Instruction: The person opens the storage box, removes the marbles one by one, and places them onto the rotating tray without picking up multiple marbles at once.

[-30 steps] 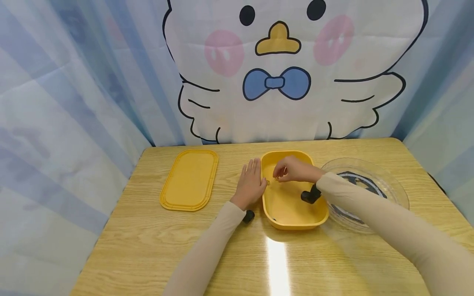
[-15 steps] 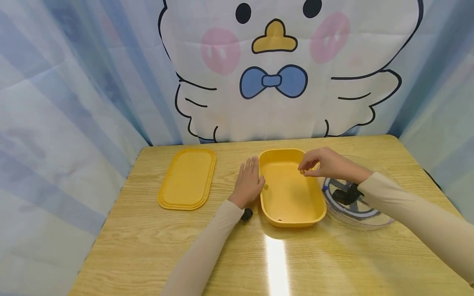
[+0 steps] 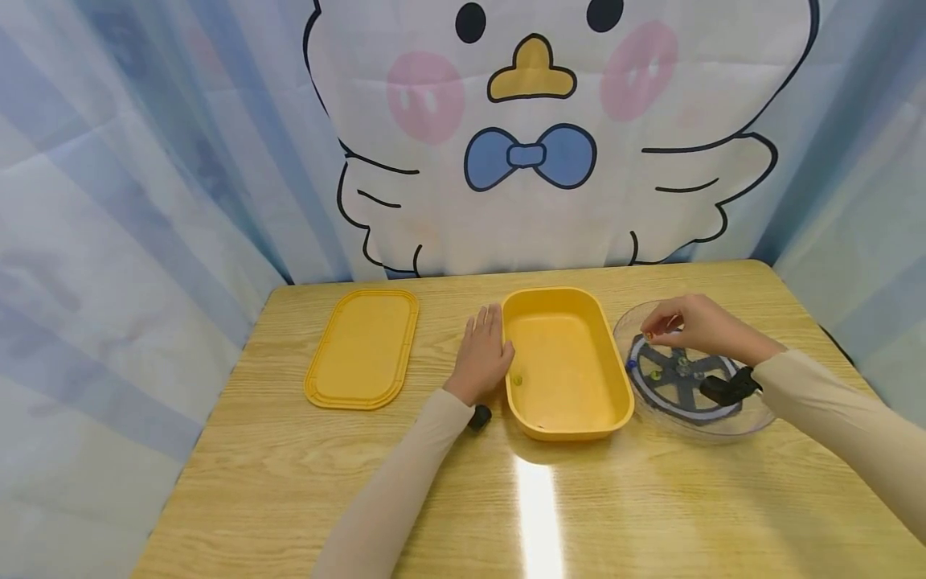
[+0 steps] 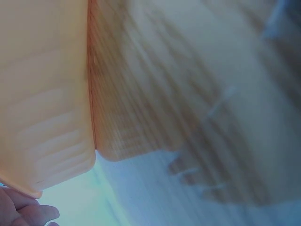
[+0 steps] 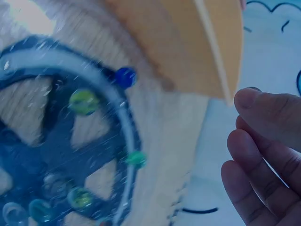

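Observation:
My left hand rests with straight fingers along the left side of a yellow plastic tub. Inside the tub, a yellowish marble lies near that side. Over the left part of a round clear dish, my right hand pinches a small orange marble between thumb and fingertips. A blue marble, a yellow-green marble and several others sit in the dish, over a dark wheel-like pattern. In the right wrist view the pinched marble is mostly hidden by the thumb.
A flat yellow lid lies at the left on the wooden table. Behind the table hangs a curtain printed with a cartoon bird. The tub stands directly left of the dish.
My right hand has lifted out of the tub and moved right with the orange marble, over the dish. My left hand stays at the tub's side; the yellowish marble has shifted slightly toward the front.

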{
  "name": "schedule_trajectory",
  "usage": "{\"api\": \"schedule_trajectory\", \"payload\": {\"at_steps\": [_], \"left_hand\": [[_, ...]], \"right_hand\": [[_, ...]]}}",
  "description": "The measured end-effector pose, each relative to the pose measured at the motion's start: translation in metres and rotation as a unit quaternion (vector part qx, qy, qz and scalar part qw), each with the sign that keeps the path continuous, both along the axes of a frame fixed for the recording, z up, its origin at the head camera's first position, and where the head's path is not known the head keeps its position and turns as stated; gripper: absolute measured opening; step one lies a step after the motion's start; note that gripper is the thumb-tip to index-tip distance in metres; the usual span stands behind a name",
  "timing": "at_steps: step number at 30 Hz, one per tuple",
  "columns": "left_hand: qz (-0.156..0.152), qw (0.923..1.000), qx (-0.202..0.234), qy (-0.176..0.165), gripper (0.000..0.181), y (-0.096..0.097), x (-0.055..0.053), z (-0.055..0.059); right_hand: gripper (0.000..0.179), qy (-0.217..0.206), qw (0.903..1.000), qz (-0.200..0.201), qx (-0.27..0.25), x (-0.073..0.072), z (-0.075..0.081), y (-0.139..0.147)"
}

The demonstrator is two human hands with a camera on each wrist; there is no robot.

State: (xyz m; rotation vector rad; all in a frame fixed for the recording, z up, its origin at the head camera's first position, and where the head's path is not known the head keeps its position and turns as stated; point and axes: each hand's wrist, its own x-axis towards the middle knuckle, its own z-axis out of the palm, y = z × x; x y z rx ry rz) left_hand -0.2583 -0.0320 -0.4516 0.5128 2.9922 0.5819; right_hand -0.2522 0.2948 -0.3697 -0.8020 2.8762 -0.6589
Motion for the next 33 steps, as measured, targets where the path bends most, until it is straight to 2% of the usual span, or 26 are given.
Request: {"api": "schedule_trajectory", "payload": {"at_steps": [6, 12, 17, 33], "left_hand": [[0.001, 1.0, 0.001, 0.002, 0.062, -0.001, 0.0, 0.0], [0.0, 1.0, 0.005, 0.002, 0.062, -0.001, 0.0, 0.0], [0.0, 1.0, 0.009, 0.003, 0.063, -0.001, -0.001, -0.001], [-0.002, 1.0, 0.003, 0.002, 0.062, -0.002, 0.0, 0.0]], "right_hand": [[0.013, -0.043, 0.9986, -0.031, 0.006, -0.008, -0.02, 0.016], [0.013, -0.067, 0.997, -0.037, 0.006, -0.013, -0.04, 0.027], [0.015, -0.083, 0.9958, -0.038, 0.013, -0.015, -0.05, 0.03], [0.013, -0.076, 0.9964, -0.016, 0.034, -0.016, -0.056, 0.028]]}}
